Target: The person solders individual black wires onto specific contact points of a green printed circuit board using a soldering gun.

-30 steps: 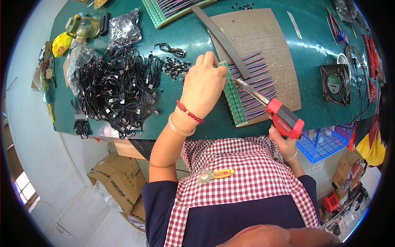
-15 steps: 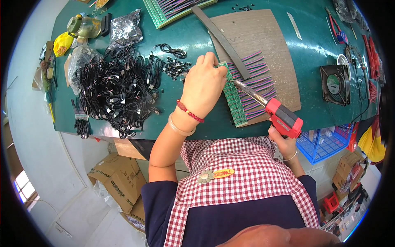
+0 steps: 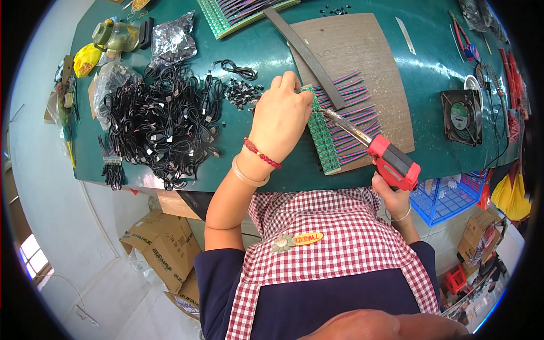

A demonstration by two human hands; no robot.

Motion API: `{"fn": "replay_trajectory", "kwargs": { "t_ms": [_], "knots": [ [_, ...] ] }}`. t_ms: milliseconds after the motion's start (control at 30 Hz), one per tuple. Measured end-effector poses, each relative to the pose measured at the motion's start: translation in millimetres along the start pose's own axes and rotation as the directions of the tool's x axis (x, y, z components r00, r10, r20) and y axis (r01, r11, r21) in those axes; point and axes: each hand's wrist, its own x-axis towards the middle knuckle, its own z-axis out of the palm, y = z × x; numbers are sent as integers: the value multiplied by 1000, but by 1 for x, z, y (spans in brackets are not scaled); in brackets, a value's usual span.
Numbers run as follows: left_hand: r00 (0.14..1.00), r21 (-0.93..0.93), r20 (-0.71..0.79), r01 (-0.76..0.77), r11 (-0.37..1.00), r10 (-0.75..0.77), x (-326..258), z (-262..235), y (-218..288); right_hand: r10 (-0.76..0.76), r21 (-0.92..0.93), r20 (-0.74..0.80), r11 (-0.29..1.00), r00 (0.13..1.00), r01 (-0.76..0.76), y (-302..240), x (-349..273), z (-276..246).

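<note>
My right hand (image 3: 392,196) grips a red soldering gun (image 3: 391,160) by its handle; its metal tip (image 3: 331,115) rests on a green circuit strip (image 3: 321,131) fitted with purple and pink wires (image 3: 354,124). The strip lies on a brown board (image 3: 362,51). My left hand (image 3: 280,117) presses down on the strip's left edge, fingers curled, right beside the tip. Whether it pinches something small is hidden. A dark flat bar (image 3: 306,54) lies across the board over the wires.
A big tangle of black cables (image 3: 161,124) fills the left of the green table (image 3: 226,161), with small black parts (image 3: 241,93) nearby. A black fan (image 3: 460,116) sits at right, bags (image 3: 173,39) and another wired strip (image 3: 238,11) at the back. Cardboard boxes (image 3: 161,246) and a blue crate (image 3: 447,195) stand below.
The soldering gun's tip has shifted slightly up along the strip. My left hand has stayed in place.
</note>
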Motion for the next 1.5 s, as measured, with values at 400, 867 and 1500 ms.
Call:
{"fn": "replay_trajectory", "kwargs": {
  "t_ms": [400,867,1500],
  "knots": [
    [999,-38,2,-33,999,33,3,0,4,-471,203,-285,822,835,532,-58,10,-47],
    [996,-35,-83,12,999,-14,-21,-3,5,-306,-99,-817,909,489,404,-60,58,-192],
    [820,237,-526,398,886,-227,-44,-4,-113,-480,507,-204,694,853,512,-98,47,-43]
  ]
}}
